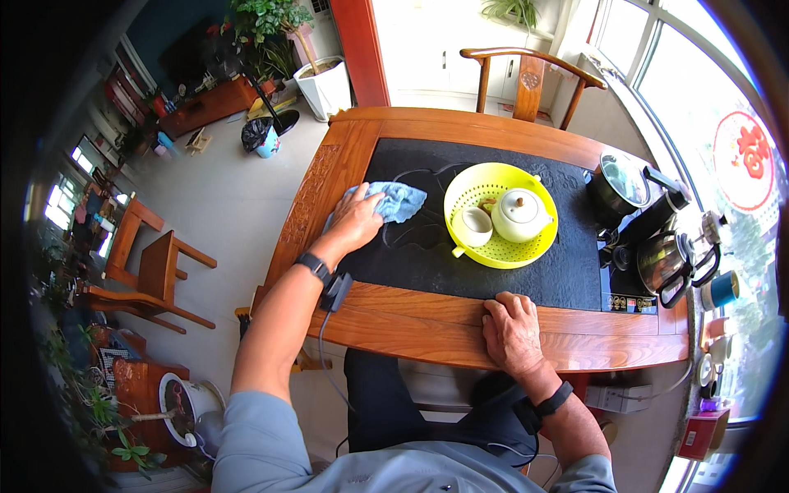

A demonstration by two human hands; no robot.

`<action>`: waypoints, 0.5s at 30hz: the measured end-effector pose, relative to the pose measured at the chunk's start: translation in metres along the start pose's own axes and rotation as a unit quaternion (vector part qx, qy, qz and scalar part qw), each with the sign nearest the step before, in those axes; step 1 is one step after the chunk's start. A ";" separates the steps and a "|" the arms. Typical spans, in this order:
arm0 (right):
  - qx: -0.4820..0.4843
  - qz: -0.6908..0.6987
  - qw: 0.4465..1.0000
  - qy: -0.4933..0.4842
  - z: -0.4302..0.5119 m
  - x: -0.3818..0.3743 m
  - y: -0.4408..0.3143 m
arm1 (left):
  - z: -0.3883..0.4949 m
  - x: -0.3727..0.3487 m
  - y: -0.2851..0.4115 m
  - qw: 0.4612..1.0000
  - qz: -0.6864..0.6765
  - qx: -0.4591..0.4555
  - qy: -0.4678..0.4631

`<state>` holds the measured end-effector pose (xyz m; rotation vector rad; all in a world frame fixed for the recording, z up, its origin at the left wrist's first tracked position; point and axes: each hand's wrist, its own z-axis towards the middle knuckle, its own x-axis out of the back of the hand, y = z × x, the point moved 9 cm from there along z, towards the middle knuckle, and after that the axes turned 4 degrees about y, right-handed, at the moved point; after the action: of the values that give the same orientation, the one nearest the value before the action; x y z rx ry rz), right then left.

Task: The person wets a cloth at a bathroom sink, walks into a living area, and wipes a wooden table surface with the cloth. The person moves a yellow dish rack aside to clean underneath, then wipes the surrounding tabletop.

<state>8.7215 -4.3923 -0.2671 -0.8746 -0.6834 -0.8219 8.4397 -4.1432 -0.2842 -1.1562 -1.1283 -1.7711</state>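
My left hand (359, 219) presses on a light blue cloth (400, 200), which lies bunched at the left end of the black stone tea tray (419, 259) set into the wooden table. Loosely curled, my right hand (511, 330) rests on the table's near wooden border (419, 314); its palm side is hidden. Between and beyond the hands stands a yellow-green plastic colander (505, 256). Inside it are a white teapot (521, 215) with a brown lid knob and, to its left, a small white pitcher or cup (473, 227). Neither hand touches the colander.
At the table's right end stand a lidded dark pot (616, 188), a glass kettle (666, 262) and a control panel (629, 304). Cups line the windowsill (690, 376). A wooden armchair (530, 86) is across the table. A cable (323, 351) hangs from my left wrist.
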 end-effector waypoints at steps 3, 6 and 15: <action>0.004 0.002 1.000 0.000 -0.001 0.000 0.000 | -0.009 0.000 -0.003 0.999 -0.039 0.013 -0.009; -0.001 -0.005 1.000 -0.009 0.000 -0.001 0.001 | -0.002 0.002 -0.003 0.998 -0.018 0.052 0.017; -0.006 0.009 1.000 0.001 0.003 0.003 0.001 | 0.064 -0.012 -0.012 0.998 -0.015 0.060 0.016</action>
<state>8.7229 -4.3903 -0.2632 -0.8901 -0.6688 -0.8110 8.4518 -4.0778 -0.2853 -1.0405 -1.2217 -1.7141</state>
